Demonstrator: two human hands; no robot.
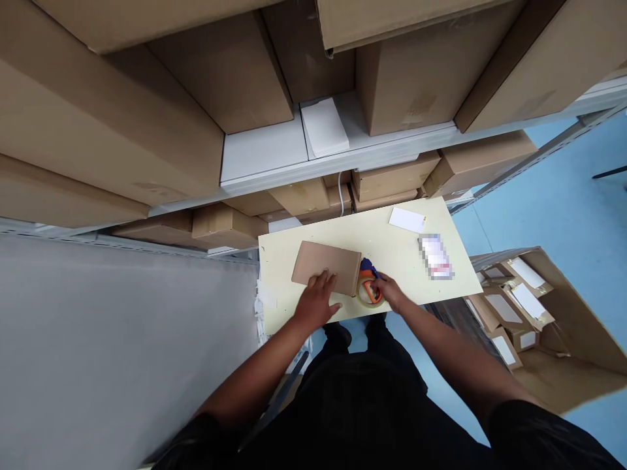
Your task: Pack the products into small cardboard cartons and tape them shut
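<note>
Left hand (318,301) lies flat, fingers spread, on a small cardboard box (327,267) on the pale table (294,307). Right hand (386,290) grips a tape dispenser (369,287) — touching the box's right end — white label (407,220) well apart.

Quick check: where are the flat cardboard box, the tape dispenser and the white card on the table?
flat cardboard box (327,266): head view, middle of its top face.
tape dispenser (366,294): head view, on the tape roll.
white card (407,220): head view, centre of the card.
</note>
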